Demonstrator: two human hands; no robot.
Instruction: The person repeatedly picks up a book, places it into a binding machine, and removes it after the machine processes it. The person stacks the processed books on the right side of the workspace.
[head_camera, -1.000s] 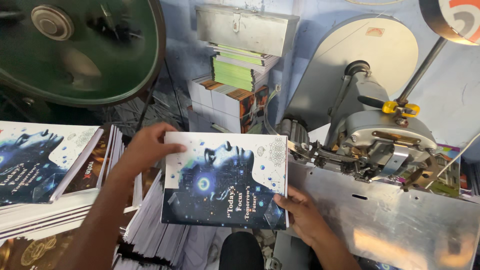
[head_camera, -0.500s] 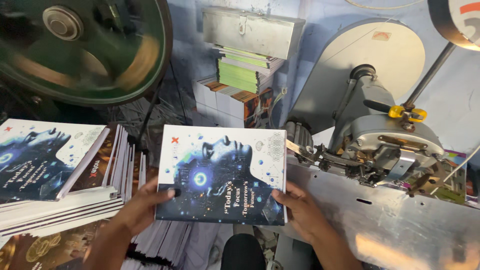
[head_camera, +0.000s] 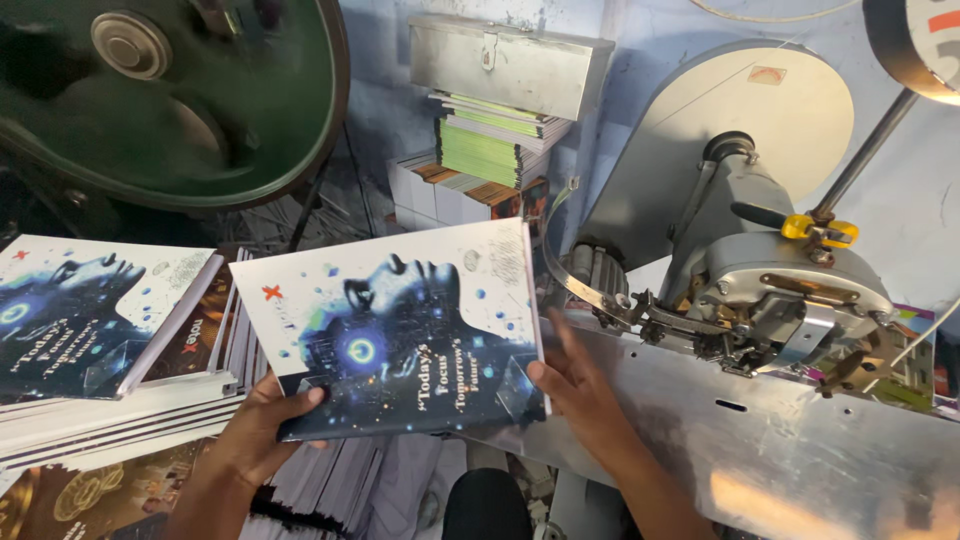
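Note:
I hold a thin book (head_camera: 400, 330) with a white and dark blue cover showing a face in profile, flat and face up in front of me. My left hand (head_camera: 262, 425) grips its lower left corner from beneath, thumb on the cover. My right hand (head_camera: 580, 385) holds its right edge, fingers spread against the side. The book's right edge lies close to the metal table (head_camera: 800, 450) of a stitching machine (head_camera: 770, 280).
A stack of the same books (head_camera: 90, 330) lies at the left, with more loose sheets (head_camera: 320, 490) below. A large green flywheel (head_camera: 160, 90) fills the top left. Behind stand a metal box (head_camera: 510, 65) and piled green and orange booklets (head_camera: 480, 160).
My left hand slid from the book's top left corner down to its lower left corner. The book has tilted and come closer to me, its right edge nearer the machine.

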